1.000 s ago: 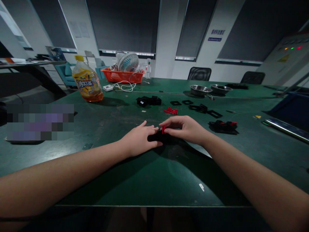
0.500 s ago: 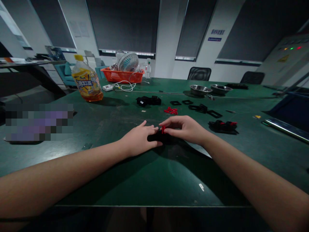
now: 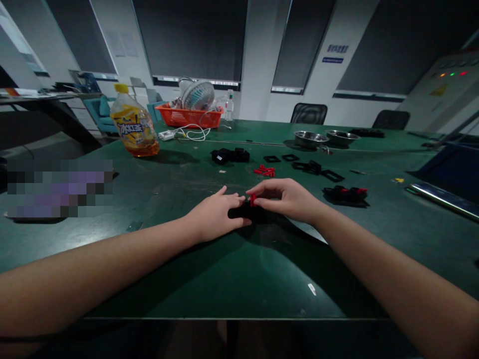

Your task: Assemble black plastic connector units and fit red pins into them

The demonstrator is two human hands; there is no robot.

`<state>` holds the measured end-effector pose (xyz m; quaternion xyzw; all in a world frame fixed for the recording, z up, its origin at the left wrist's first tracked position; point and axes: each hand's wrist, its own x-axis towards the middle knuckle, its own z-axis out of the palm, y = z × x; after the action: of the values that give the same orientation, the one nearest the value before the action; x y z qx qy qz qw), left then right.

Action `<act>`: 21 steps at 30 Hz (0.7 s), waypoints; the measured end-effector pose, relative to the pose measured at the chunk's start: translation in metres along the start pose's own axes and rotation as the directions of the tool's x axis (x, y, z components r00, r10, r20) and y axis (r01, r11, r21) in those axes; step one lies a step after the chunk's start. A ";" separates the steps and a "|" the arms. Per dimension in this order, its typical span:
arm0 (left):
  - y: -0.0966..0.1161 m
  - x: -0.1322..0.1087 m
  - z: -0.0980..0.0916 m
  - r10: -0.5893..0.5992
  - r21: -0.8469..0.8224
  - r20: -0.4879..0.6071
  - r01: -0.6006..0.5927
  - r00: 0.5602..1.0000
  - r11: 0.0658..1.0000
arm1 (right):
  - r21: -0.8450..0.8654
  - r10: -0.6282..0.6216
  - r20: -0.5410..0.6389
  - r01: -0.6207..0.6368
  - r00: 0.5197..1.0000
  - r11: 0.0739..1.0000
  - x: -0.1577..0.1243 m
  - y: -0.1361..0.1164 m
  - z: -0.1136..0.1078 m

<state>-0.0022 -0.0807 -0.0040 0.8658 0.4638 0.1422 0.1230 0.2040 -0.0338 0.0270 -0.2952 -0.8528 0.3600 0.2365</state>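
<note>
Between both hands, a black part [image 3: 241,212] lies on the green table [image 3: 224,279]; its exact shape is lost in shadow. My left hand [image 3: 217,214] grips its left end, thumb on the near side and fingers on the far side. A small red piece [image 3: 253,200] is pinched between thumb and forefinger of my right hand [image 3: 290,199], at the top of the black part. Whether the red piece is seated in it, I cannot tell. Beyond my hands lies a small pile of loose red pieces [image 3: 264,171].
Black parts [image 3: 231,155] and flat black frames [image 3: 332,175] lie farther back. A black assembly with red pieces [image 3: 346,194] sits at right. Around them are a tea bottle [image 3: 134,124], an orange basket [image 3: 190,118], metal bowls [image 3: 310,139] and a shiny metal bar [image 3: 445,200].
Almost nothing differs. Both hands keep their place on the black part and the red piece; the view has shifted very slightly.
</note>
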 end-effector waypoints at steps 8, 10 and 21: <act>0.001 0.000 -0.001 -0.002 0.011 0.004 0.002 1.000 1.000 | 0.016 0.000 0.007 0.000 1.000 1.000 0.000 0.001 0.001; 0.001 0.000 0.000 -0.001 0.018 0.000 0.001 1.000 1.000 | 0.021 0.005 0.009 -0.005 1.000 1.000 0.001 0.001 0.001; 0.002 0.000 -0.001 -0.008 0.012 0.006 0.008 1.000 1.000 | 0.015 0.002 0.006 -0.003 1.000 1.000 0.001 0.000 0.000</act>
<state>-0.0011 -0.0816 -0.0022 0.8651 0.4676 0.1364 0.1198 0.2033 -0.0334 0.0267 -0.2934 -0.8505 0.3675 0.2356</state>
